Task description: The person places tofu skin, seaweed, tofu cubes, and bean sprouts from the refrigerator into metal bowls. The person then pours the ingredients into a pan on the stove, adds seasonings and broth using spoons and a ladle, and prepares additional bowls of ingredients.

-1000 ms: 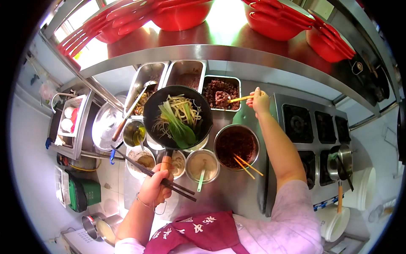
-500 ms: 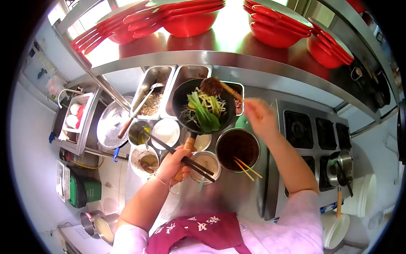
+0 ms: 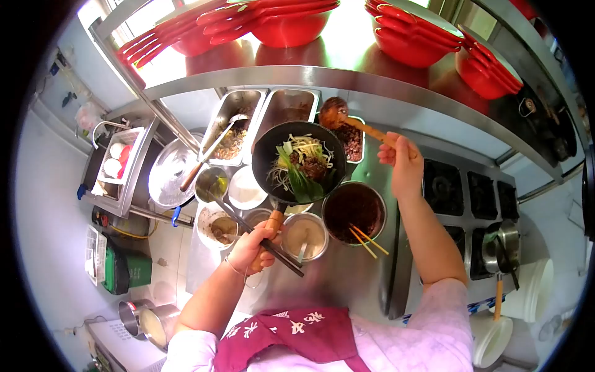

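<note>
Apron (image 3: pixel 285 335): dark red, nearest the camera, at the near side of the metal desk (image 3: pixel 341 282).
Left hand (image 3: pixel 254 248): grip closed around the pan's wooden handle (image 3: pixel 274 223), with dark chopsticks (image 3: pixel 286 261) clasped along with it.
Pale-paste tub (image 3: pixel 306 232): on the desk, just right of the handle, a utensil standing in it.
Dark-sauce pot (image 3: pixel 324 217): right of that tub, two light sticks (image 3: pixel 367 240) leaning out over its near rim.
Pan (image 3: pixel 265 155): held up over the tubs, off any burner.
Pan contents: pale strips (image 3: pixel 310 146) and leafy greens (image 3: pixel 299 187) are in, and a brown crumbly topping (image 3: pixel 312 165) sits on them, so filling looks well along.
Left undone: the contents lie in separate heaps, apparently neither mixed nor cooked yet.
Right hand (image 3: pixel 404 160): grip closed on the bamboo handle of a brown-stained spoon (image 3: pixel 333 113); any remaining load, I cannot tell.
Mince tray (image 3: pixel 364 141): beyond the pan, partly behind the spoon; contact between them is unclear.
Stove (image 3: pixel 465 218): off to the right, a saucepan (image 3: pixel 509 239) on it.
Shelf (image 3: pixel 310 75): farthest, carrying stacked red bowls (image 3: pixel 291 31).
</note>
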A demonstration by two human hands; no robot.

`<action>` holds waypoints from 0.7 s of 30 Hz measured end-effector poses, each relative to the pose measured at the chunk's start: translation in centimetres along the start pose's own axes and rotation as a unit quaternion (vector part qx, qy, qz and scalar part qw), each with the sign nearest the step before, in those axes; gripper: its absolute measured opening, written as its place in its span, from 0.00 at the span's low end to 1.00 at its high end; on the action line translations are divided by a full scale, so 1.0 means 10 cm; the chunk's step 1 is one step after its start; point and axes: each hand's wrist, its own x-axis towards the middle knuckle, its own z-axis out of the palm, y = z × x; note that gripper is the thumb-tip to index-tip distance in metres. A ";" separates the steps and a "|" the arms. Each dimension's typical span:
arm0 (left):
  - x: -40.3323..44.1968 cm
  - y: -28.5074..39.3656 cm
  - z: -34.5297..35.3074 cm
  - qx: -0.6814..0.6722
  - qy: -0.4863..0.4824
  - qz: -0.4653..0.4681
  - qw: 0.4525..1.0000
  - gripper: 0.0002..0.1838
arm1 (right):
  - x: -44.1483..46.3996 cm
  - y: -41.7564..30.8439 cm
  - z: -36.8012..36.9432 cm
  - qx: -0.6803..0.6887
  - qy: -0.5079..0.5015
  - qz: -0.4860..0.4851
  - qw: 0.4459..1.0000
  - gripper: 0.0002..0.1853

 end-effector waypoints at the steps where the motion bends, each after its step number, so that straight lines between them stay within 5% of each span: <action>1: -0.04 -0.02 -0.04 -0.017 -0.021 -0.006 1.000 0.15 | 0.07 0.08 -0.03 0.000 0.032 0.006 0.999 0.16; 6: -0.32 -0.10 -0.15 -0.041 -0.009 0.016 0.999 0.17 | 0.42 0.85 -0.19 -0.004 0.062 0.097 0.993 0.16; 8: -0.43 -0.13 -0.22 -0.046 -0.013 0.030 0.998 0.18 | 0.42 1.09 -0.17 0.004 0.038 0.214 0.976 0.18; 11: -0.66 -0.11 -0.29 -0.060 0.005 0.044 0.997 0.19 | 0.32 1.17 -0.23 0.033 -0.016 0.255 0.966 0.21; 12: -0.74 -0.10 -0.30 -0.056 0.015 0.055 0.997 0.19 | 0.24 1.01 -0.26 -0.050 -0.034 0.254 0.965 0.25; 13: -0.82 -0.10 -0.33 -0.052 0.024 0.063 0.996 0.19 | 0.13 0.86 -0.26 -0.201 0.002 0.235 0.951 0.24; 15: -0.95 -0.12 -0.45 -0.061 0.001 0.080 0.995 0.21 | -0.15 0.60 -0.27 -0.547 0.020 -0.017 0.837 0.21; 17: -1.10 -0.13 -0.53 -0.066 -0.004 0.091 0.994 0.21 | -0.73 0.11 0.08 -0.544 -0.077 0.054 0.834 0.18; 19: -1.21 -0.15 -0.65 -0.068 -0.012 0.090 0.994 0.21 | -1.35 0.27 0.27 -0.376 -0.260 -0.032 0.889 0.17; 21: -1.32 -0.15 -0.76 -0.071 -0.024 0.089 0.993 0.21 | -1.90 0.42 0.47 -0.412 -0.383 -0.051 0.825 0.17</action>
